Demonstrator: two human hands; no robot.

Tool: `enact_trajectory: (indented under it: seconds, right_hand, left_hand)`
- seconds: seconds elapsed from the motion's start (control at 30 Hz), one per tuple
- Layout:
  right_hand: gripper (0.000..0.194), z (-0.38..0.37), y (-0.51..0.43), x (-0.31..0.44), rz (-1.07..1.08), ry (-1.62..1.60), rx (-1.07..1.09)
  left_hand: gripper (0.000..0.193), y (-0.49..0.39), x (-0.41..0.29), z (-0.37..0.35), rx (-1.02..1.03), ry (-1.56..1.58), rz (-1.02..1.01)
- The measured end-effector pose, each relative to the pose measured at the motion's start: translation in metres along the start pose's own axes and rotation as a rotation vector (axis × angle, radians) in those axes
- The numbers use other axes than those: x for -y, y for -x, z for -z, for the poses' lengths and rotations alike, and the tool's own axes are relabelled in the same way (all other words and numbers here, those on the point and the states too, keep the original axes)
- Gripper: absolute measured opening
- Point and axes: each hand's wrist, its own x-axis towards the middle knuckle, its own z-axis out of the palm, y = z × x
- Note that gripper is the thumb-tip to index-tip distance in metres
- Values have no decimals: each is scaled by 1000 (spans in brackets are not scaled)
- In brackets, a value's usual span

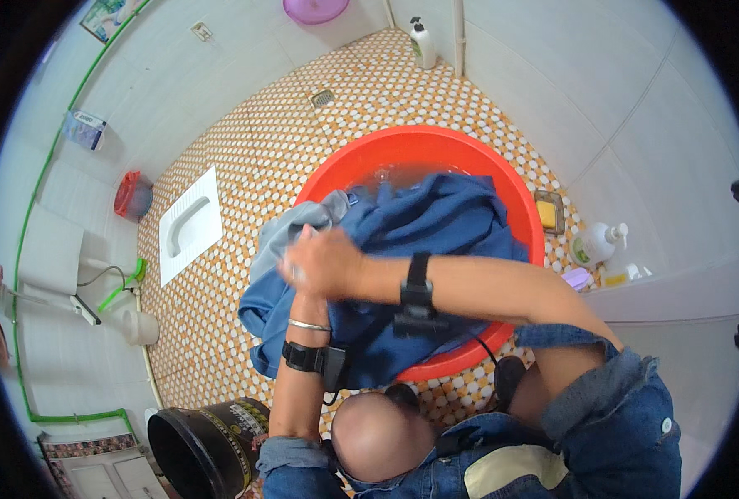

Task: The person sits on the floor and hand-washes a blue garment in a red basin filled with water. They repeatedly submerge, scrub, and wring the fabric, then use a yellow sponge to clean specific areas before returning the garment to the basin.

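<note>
A blue cloth garment (431, 218) with a grey lining or second cloth (276, 240) lies bunched over the side of a large red plastic basin (527, 212), which holds some water. Both hands meet above the grey part at the basin's left. My right hand (332, 265) is closed on the cloth, its fingers blurred by motion. Beneath and beside it, my left hand (300, 284) is mostly covered; a silver bangle circles that wrist. Each forearm wears a black strapped device. Part of the garment hangs outside the basin towards my knees.
A black bucket (204, 446) lies tilted near my left forearm. Right of the basin are a soap dish (557, 232) with yellow soap (546, 214), a white pump bottle (594, 244) and a purple brush or soap (576, 279). A squat toilet (191, 224) and floor drain (323, 98) lie beyond.
</note>
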Motion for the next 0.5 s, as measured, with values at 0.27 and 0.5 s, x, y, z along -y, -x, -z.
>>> enact_trajectory:
  seconds: [0.27,0.5]
  right_hand:
    - [20,27,-32,-61,-29,-128,-137]
    - [80,57,-6,-17,-128,-235,734]
  left_hand:
    - [48,-20,-59,-115,-629,-83,180]
    - [36,-22,-96,-130,-565,-773,-160]
